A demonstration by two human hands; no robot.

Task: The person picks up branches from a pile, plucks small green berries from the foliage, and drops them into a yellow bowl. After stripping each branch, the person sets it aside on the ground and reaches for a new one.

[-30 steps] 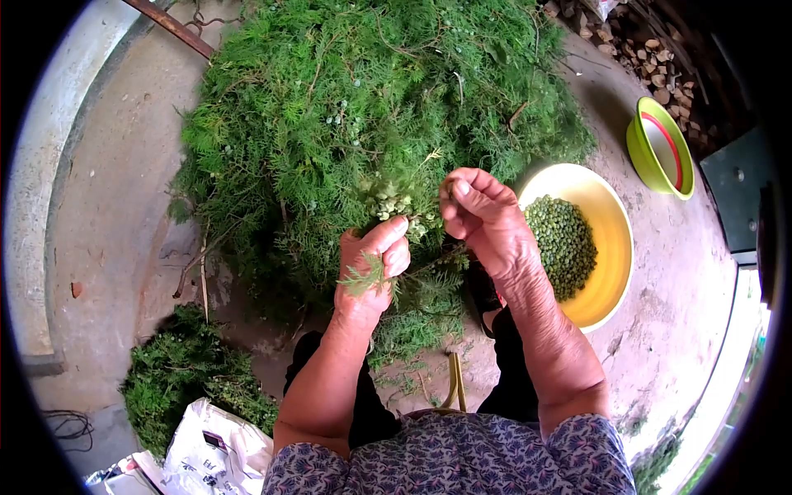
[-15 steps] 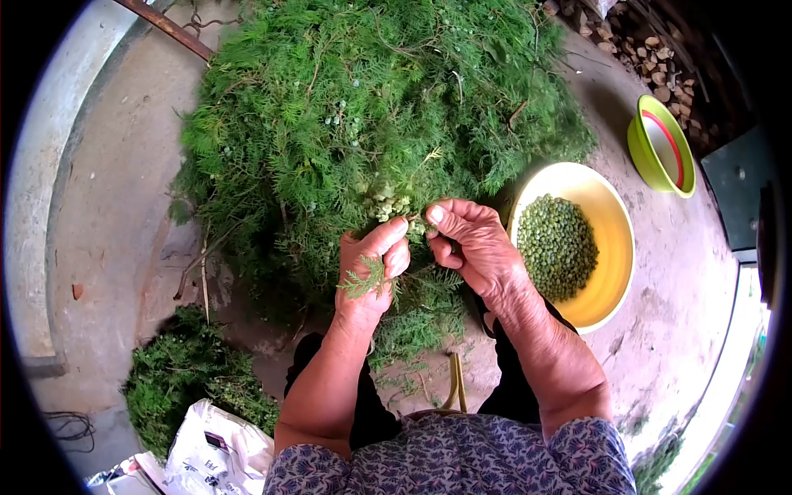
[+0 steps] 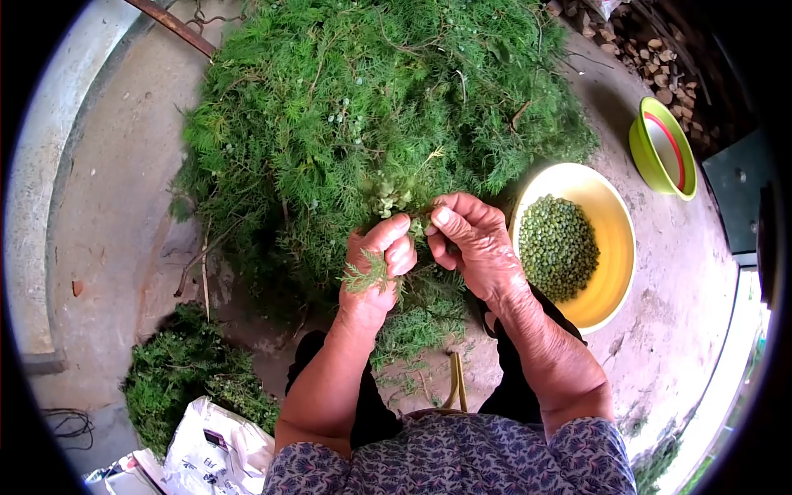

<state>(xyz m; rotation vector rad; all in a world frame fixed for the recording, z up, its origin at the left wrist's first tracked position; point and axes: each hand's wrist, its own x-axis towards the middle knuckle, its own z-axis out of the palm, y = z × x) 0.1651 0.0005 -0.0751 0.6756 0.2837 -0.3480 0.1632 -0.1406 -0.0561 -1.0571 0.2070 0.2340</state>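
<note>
My left hand (image 3: 379, 260) is closed around a conifer sprig (image 3: 365, 274), whose feathery green tip sticks out below the fingers. Pale green cones (image 3: 389, 198) cluster just above that hand. Close beside it, my right hand (image 3: 474, 239) pinches at a small green cone (image 3: 418, 224) on the sprig with thumb and forefinger. Exactly what lies between those fingertips is partly hidden. Behind both hands rises a large heap of cut conifer branches (image 3: 330, 124). To the right of my right hand stands a yellow basin (image 3: 615, 264) holding many picked green cones (image 3: 557, 247).
A lime-green bowl (image 3: 652, 157) sits farther right, near a pile of chopped wood (image 3: 660, 66). At lower left are a smaller heap of branches (image 3: 186, 371) and a white plastic bag (image 3: 219, 450). A wooden pole (image 3: 173, 27) reaches into the big heap.
Both hands stay nearly in place at the sprig. The right fingers have shifted slightly against the cones, and the view has moved a little.
</note>
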